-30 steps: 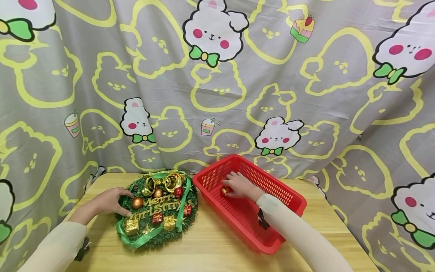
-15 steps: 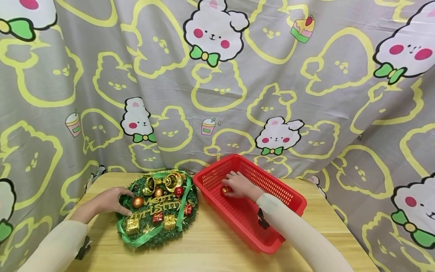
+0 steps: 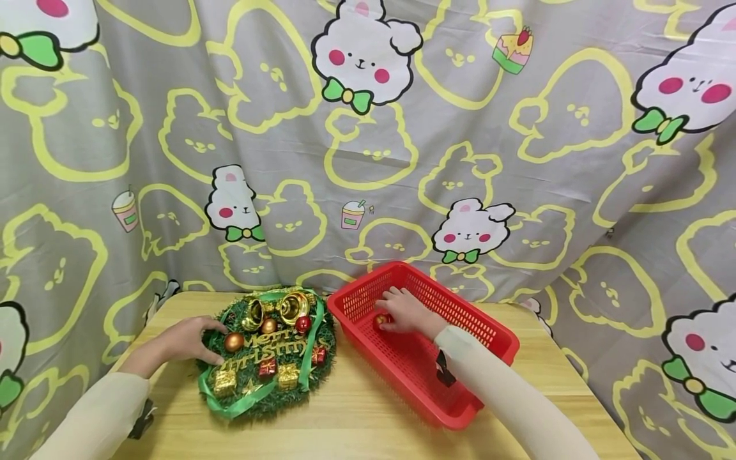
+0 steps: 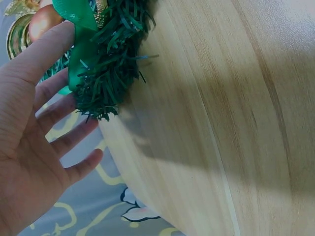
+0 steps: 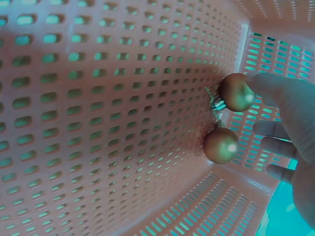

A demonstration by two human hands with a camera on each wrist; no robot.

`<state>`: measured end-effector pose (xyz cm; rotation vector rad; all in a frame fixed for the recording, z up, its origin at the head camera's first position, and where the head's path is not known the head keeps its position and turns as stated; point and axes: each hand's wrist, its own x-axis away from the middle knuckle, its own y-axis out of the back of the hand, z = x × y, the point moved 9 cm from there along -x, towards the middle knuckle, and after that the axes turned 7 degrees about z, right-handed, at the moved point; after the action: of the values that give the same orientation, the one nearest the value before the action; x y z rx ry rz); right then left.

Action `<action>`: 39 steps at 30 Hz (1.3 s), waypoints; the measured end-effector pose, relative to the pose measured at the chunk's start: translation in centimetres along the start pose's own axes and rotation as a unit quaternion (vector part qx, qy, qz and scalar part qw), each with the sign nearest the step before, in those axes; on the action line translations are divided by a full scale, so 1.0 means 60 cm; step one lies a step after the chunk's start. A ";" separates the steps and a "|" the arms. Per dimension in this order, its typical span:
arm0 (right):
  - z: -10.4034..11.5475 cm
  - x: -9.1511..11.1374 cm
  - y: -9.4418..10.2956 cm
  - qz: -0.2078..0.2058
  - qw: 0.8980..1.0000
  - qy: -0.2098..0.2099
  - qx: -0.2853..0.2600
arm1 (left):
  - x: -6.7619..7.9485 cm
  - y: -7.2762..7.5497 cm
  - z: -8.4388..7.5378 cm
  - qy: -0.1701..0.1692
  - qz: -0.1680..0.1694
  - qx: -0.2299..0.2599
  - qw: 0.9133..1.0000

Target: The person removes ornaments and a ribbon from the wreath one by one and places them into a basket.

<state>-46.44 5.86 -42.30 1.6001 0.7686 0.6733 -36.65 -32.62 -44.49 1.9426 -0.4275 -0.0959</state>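
Note:
A green Christmas wreath (image 3: 264,400) lies on the table with gold bells, ribbon, small gift boxes and gold lettering on it. My left hand (image 3: 186,340) touches its left edge, fingers fairly straight and spread, as the left wrist view (image 4: 29,132) also shows. Inside the red basket (image 3: 460,418), my right hand (image 3: 407,313) reaches to the far left end. Two copper-coloured baubles, an upper bauble (image 5: 238,92) and a lower bauble (image 5: 221,145), lie there. The right thumb touches the upper one; the other fingers are apart from both.
The wooden table (image 3: 345,434) carries the wreath on the left and the basket on the right, nearly touching at the back. A grey curtain (image 3: 299,153) with cartoon prints hangs close behind the table and along its sides.
The bauble by my right hand has shifted slightly inside the basket, and the right fingers have moved a little. My left hand and the wreath have stayed in place.

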 end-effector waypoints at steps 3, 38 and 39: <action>0.001 -0.001 0.012 -0.007 1.000 0.000 -0.012 | -0.001 0.000 0.002 0.001 0.000 -0.003 1.000; 0.092 -0.076 0.215 -0.125 0.983 0.051 -0.125 | -0.001 -0.004 0.006 0.006 0.004 0.005 1.000; 0.098 -0.079 0.214 -0.121 0.983 0.051 -0.129 | -0.001 -0.005 0.005 0.005 0.004 0.004 1.000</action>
<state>-43.34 -2.80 -30.60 1.2214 0.8967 0.6521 -36.73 -32.77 -44.89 1.9481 -0.4304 -0.0802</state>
